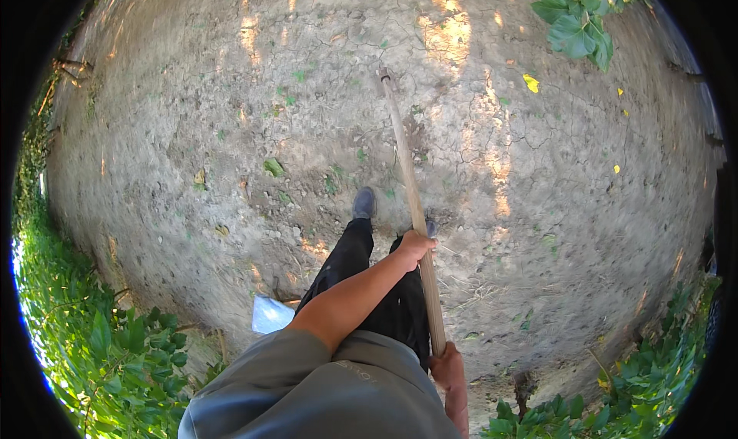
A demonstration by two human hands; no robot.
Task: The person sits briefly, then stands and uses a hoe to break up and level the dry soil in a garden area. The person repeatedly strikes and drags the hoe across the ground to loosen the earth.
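Note:
A long-handled tool with a wooden handle (409,168) slants across the middle of the view. My left hand (416,249) is closed around the handle about midway along it, in front of my thigh. Lower down, at the handle's near end, my right hand (447,365) grips it beside my hip. The far end carries a small dark metal head (385,76), which is at the soil; its exact shape is hard to make out. Beneath lies dry, cracked soil (323,127) with small green sprigs. One dark shoe (364,203) shows left of the handle; the other is partly hidden behind it.
Leafy bushes (104,347) fill the lower left, and more foliage (634,381) is at the lower right. A leafy branch (579,27) hangs at the upper right. A pale bluish sheet-like object (271,314) lies behind my left leg. A short stump (523,388) stands lower right.

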